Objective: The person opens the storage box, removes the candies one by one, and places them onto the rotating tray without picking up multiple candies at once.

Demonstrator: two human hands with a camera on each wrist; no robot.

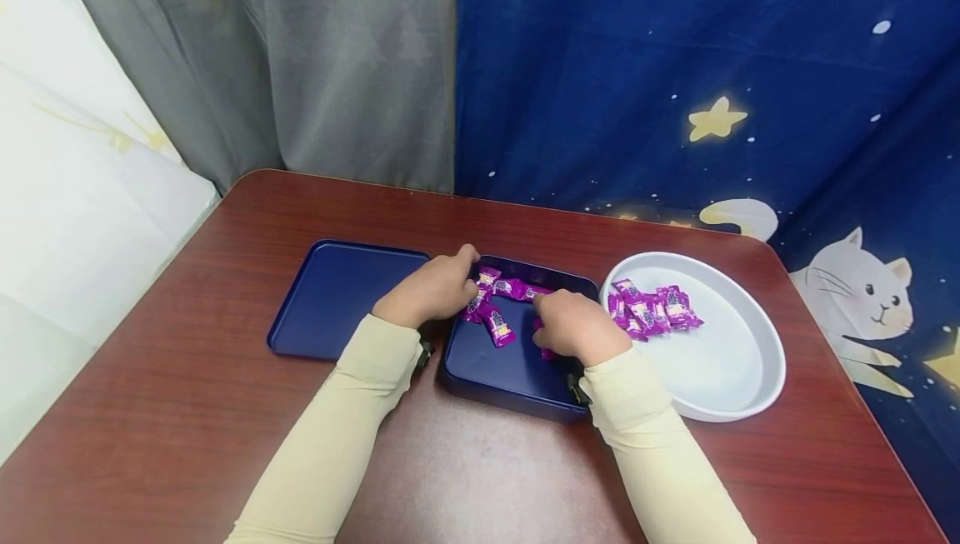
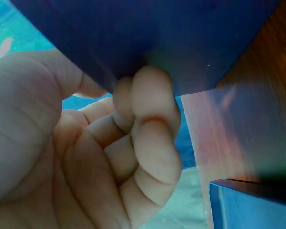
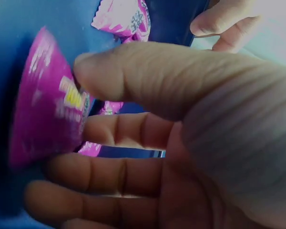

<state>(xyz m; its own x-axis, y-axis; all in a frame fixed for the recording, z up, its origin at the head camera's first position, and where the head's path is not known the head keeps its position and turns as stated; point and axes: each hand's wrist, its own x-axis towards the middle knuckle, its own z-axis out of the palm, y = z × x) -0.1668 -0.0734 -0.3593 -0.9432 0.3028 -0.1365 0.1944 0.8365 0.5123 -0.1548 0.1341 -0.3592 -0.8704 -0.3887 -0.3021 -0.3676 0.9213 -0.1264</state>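
Observation:
A dark blue rectangular box (image 1: pixel 498 373) sits mid-table with several purple-wrapped candies (image 1: pixel 498 326) along its far and left sides. My left hand (image 1: pixel 433 287) grips the box's left wall, fingers curled against the outside and thumb up at the rim, as the left wrist view shows the hand (image 2: pixel 109 143) under the blue wall. Inside the box, my right hand (image 1: pixel 577 326) pinches one purple candy (image 3: pixel 47 105) between thumb and fingers near the right side. In the head view that candy is mostly hidden behind the hand.
Right of the box stands a white oval dish (image 1: pixel 712 369) holding more purple candies (image 1: pixel 652 311) at its left side. A flat blue lid-like tray (image 1: pixel 330 302) lies to the left. Curtains (image 1: pixel 637 69) hang behind the brown table (image 1: pixel 480 477).

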